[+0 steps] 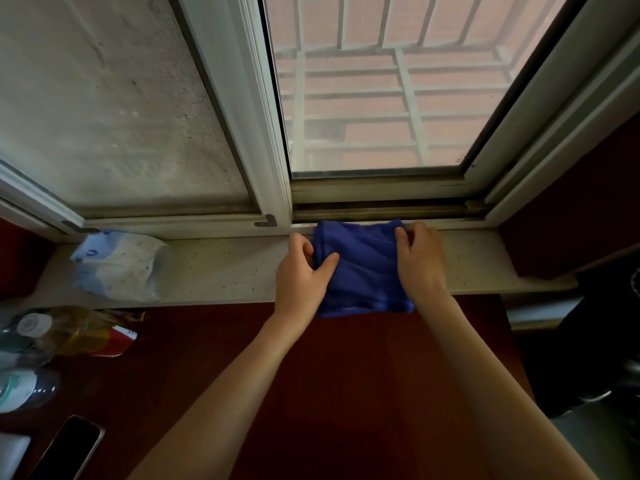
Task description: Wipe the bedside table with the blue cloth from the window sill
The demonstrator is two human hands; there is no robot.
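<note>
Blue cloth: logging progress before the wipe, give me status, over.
Both hands, left and right, gripping the blue cloth by its sides. Cloth on the window sill, front edge overhanging. Table unwiped; bottles and phone at its left.

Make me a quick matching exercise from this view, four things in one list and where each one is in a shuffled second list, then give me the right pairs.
Things:
1. blue cloth
2. phone
3. plastic bag
4. left hand

Places:
A. left end of the window sill
B. on the cloth's left edge
C. on the sill, between both hands, its near edge hanging over
D. lower left corner, on the dark red table

Pairs: 1-C, 2-D, 3-A, 4-B
</note>
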